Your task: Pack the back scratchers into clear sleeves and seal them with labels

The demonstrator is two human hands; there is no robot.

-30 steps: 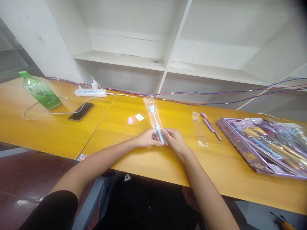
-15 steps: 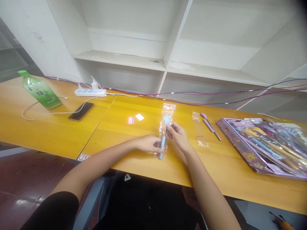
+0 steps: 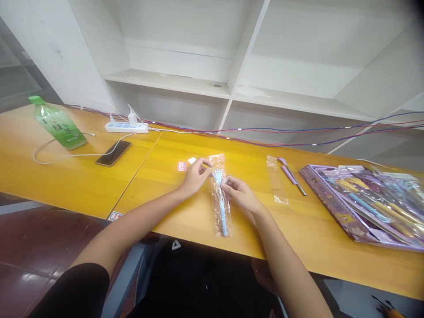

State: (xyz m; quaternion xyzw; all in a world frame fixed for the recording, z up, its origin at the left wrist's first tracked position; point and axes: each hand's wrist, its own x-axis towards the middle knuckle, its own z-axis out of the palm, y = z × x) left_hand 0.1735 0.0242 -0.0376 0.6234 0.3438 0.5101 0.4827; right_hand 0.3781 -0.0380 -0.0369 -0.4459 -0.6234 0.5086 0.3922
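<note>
A light blue back scratcher with a hand-shaped head lies inside a clear plastic bag, its head away from me and its handle towards the table's front edge. My left hand has its thumb and fingers closed on the bag's left edge, beside the scratcher's head. From the other side, my right hand pinches the bag just below the head. A small pink label and a white slip of paper lie beyond my left hand, the slip partly covered.
Right of my hands lie a flat clear bag and a purple back scratcher. A purple box of bagged scratchers stands farther right. To the left are a phone, a green bottle and a power strip.
The bagged scratcher has moved towards me and slightly left. My left hand has gone from the handle end up to the bag's upper left edge; my right hand stays beside the head.
</note>
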